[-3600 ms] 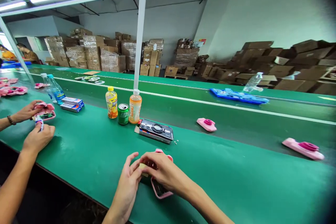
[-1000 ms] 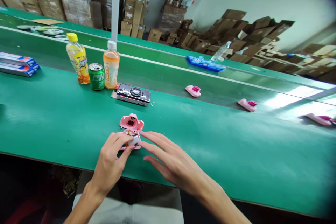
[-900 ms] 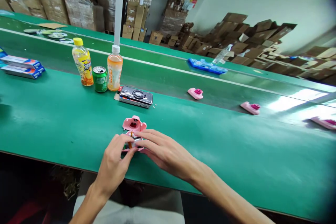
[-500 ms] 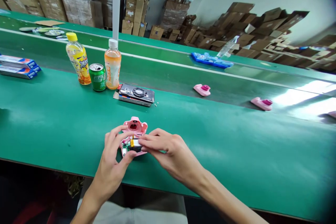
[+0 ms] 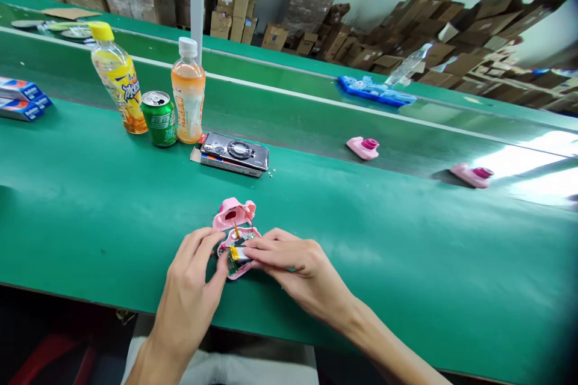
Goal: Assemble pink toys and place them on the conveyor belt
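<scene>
Two bare hands are seen at an open pink case [image 5: 239,275] lying on the green surface [image 5: 383,240]. The right end of a silver battery [image 5: 243,254] is clamped by the fingers of the right hand [image 5: 302,264]; yellow tape is visible at its left end. The thumb and forefinger of the left hand [image 5: 187,286] are held apart at the left edge of the case; whether the edge is touched cannot be told. The battery is held over a circuit board [image 5: 232,266], partly hidden, in the near half. The far half [image 5: 244,213] is tipped open just behind.

Beyond the case, a phone [image 5: 244,151] is laid on a thin box [image 5: 231,165]. To its left, an orange drink bottle [image 5: 188,102], a green can [image 5: 159,121] and a yellow-capped bottle [image 5: 118,84] are grouped. Blue-and-white boxes [image 5: 20,109] are stacked at far left. Two pink toy cameras [image 5: 362,149] are spaced along a green strip [image 5: 307,126], and a blue tray [image 5: 383,100] is noted farther back. Cardboard boxes [image 5: 334,42] are piled behind.
</scene>
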The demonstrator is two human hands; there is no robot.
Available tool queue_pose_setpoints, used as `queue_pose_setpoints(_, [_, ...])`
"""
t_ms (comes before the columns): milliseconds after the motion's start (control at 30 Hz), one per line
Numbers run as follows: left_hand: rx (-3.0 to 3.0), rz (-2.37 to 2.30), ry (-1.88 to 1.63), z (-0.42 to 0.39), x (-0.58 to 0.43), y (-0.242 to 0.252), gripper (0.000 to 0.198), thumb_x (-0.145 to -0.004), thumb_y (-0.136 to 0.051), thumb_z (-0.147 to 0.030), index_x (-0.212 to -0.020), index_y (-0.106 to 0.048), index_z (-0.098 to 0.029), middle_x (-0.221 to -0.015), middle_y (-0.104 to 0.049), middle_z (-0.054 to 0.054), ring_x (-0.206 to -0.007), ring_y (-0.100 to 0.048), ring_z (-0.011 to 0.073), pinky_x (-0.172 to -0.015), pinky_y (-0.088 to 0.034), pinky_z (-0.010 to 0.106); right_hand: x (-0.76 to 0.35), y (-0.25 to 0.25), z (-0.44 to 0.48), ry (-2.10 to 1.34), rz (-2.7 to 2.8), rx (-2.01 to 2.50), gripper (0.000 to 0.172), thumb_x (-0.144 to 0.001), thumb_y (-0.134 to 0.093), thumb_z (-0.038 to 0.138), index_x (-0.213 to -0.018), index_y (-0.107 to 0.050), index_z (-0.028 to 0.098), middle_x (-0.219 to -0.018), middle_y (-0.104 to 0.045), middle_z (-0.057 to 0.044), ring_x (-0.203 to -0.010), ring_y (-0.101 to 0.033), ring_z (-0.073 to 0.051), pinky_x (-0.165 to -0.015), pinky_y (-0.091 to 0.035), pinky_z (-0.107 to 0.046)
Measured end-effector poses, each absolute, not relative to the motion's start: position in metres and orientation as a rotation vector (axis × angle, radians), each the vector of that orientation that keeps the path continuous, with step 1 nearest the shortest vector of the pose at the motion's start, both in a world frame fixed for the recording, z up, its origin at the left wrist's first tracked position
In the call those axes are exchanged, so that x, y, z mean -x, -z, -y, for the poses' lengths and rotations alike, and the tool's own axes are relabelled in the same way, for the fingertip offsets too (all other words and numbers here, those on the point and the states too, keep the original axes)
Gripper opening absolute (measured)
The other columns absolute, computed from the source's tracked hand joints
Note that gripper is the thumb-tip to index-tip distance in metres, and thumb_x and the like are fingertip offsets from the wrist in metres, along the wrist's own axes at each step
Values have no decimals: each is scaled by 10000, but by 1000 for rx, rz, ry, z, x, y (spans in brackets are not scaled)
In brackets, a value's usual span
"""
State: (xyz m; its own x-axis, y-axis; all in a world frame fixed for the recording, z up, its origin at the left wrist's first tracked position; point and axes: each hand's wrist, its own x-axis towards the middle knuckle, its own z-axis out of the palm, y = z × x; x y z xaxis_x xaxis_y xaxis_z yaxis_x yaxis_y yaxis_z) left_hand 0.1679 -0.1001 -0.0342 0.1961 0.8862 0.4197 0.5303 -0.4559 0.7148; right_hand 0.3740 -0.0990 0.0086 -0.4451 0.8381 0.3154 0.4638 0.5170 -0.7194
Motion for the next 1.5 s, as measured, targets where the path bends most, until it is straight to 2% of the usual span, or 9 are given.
queue_pose_setpoints(133, [-2121,-1304,-1166,101,-170,34,142,-998,-564,-113,-1070,-620,-221,-1077,-674,36,-1001,-634,182,-842,-546,307,-382,-9,96,-695,2180,1047,287,-1051,-512,162,-1162,-759,258,-1043,-784,-26,-862,-646,-144,-807,-563,-293])
queue_pose_setpoints(367, [-2145,-1276,-1141,101,-169,33,145,-1011,-547,-111,-1091,-619,-209,-1074,-673,35,-1008,-619,164,-879,-535,284,-389,-9,98,-447,2407,1057,291,-1036,-463,90,-1158,-713,176,-1049,-757,-72,-882,-572,-174,-765,-553,-286])
queue_pose_setpoints(667, [-2209,-1258,-1131,102,-167,34,170,-1010,-536,-102,-1105,-639,-198,-1124,-655,49,-1051,-620,154,-921,-538,267,-383,-11,95,-249,2638,1079,258,-1032,-438,58,-1102,-668,149,-1058,-752,-77,-899,-625,-168,-867,-577,-323])
queue_pose_setpoints(833, [-2335,-1167,-1047,103,-169,32,215,-997,-606,-199,-1212,-604,-194,-1209,-671,75,-1169,-604,215,-1003,-543,364,-378,-12,105,173,2777,1063,225,-1001,-529,100,-1147,-700,105,-1252,-716,-130,-1143,-630,-256,-916,-581,-391])
queue_pose_setpoints(967, [-2437,-1161,-1015,105,-170,35,255,-998,-601,-230,-1246,-581,-175,-1240,-674,108,-1192,-615,250,-1000,-568,417,-378,-3,118,261,2688,1083,342,-1044,-449,137,-1316,-652,102,-1413,-648,-102,-1248,-588,-268,-933,-567,-390])
queue_pose_setpoints(1167, [-2356,-1273,-1030,111,-170,39,379,-1010,-566,-265,-1375,-512,-178,-1280,-680,129,-1196,-656,258,-984,-605,423,-376,18,122,205,2472,1117,349,-1075,-409,145,-1298,-677,147,-1298,-726,-69,-1150,-608,-236,-865,-558,-376])
queue_pose_setpoints(1267, [-2330,-1290,-1037,113,-170,39,323,-1008,-557,-229,-1331,-548,-204,-1291,-679,119,-1201,-659,255,-983,-610,430,-374,20,121,141,2391,1121,334,-1069,-428,139,-1277,-689,154,-1214,-763,-67,-944,-617,-207,-771,-554,-352])
queue_pose_setpoints(1367, [-2326,-1244,-1015,110,-170,35,309,-991,-575,-194,-1299,-584,-227,-1290,-675,102,-1208,-650,251,-991,-608,438,-372,19,121,141,2358,1156,330,-1049,-457,110,-1267,-699,166,-1155,-780,-71,-751,-554,-186,-650,-524,-336])
queue_pose_setpoints(1500, [-2248,-1183,-955,103,-168,22,216,-970,-599,-165,-1148,-671,-263,-1310,-665,70,-1235,-625,242,-1032,-585,444,-369,25,123,250,2296,1195,327,-1033,-468,81,-1207,-730,171,-1069,-788,-82,-678,-524,-174,-582,-498,-314])
